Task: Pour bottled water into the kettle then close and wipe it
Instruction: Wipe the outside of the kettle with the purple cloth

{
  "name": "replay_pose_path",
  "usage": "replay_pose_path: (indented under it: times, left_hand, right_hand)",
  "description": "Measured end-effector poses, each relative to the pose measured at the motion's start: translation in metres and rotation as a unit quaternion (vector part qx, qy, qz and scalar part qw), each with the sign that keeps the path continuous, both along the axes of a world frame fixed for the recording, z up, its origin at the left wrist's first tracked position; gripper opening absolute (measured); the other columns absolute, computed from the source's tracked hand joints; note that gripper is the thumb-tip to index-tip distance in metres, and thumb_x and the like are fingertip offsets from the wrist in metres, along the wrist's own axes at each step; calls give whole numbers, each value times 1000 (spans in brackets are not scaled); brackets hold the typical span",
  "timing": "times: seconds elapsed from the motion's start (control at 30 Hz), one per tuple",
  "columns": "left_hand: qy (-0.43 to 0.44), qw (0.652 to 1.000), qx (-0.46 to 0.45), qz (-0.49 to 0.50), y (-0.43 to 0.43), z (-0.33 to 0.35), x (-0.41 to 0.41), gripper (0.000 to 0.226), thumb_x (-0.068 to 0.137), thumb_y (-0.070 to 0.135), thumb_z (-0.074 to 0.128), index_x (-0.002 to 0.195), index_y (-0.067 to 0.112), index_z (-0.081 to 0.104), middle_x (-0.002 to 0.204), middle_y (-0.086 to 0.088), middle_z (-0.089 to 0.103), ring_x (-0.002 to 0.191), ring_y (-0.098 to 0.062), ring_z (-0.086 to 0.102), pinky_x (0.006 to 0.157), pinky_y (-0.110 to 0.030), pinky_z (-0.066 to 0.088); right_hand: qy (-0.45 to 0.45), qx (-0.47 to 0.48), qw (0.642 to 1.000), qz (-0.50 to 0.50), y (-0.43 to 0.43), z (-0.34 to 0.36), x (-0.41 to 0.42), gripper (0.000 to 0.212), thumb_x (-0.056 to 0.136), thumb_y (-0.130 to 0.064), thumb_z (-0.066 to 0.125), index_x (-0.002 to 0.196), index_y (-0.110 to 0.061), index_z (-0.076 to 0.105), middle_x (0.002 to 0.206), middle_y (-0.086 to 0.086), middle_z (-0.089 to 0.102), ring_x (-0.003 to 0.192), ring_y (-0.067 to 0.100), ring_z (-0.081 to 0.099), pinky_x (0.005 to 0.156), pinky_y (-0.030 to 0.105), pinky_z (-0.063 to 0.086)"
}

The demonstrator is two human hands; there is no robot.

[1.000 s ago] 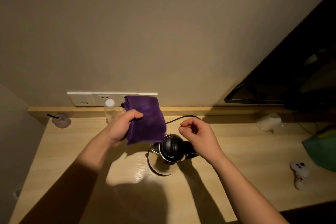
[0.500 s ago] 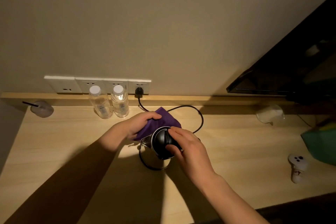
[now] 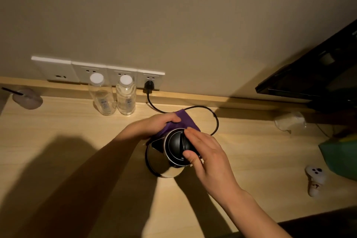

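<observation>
Cloth (image 3: 188, 120) now lower — half hidden behind kettle (image 3: 162, 162), gripped by left hand (image 3: 156, 124); right hand (image 3: 210, 158) clasps kettle.

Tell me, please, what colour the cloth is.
The cloth is purple; the head view shows it best.
</observation>
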State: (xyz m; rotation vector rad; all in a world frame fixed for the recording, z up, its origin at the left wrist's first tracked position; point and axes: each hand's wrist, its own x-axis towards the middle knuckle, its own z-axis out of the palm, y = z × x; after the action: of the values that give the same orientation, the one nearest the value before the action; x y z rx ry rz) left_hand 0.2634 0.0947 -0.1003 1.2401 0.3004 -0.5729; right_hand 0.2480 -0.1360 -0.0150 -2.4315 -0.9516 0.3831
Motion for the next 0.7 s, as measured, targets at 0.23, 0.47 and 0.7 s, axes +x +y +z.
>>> replay_pose_path:
  times: [0.23,0.47,0.7]
  left_hand:
    - [-30,978,-99,184,-15,-22,-57,34,90,33,56,107,6,69,87,-8,81,76,-17,77,69,-26,61]
    - [53,998,-14,-38,-2,5,15,54,62,46,83,100,8,79,95,-19,75,80,-32,70,88,-45,52]
    - [11,961,-99,257,-23,-42,-55,45,74,57,68,92,20,85,94,-14,80,82,-26,74,88,-40,53]
  right_hand:
    - [-4,-22,1000,13,1,5,5,52,102,-35,63,152,-31,50,154,-13,52,142,6,43,118,27,36]
    - [-21,-44,999,20,1,4,6,52,101,-38,62,152,-31,51,154,-9,54,141,11,47,114,22,33]
    - [-41,-50,997,30,3,6,4,52,101,-36,63,151,-28,51,152,-4,57,140,18,50,112,27,36]
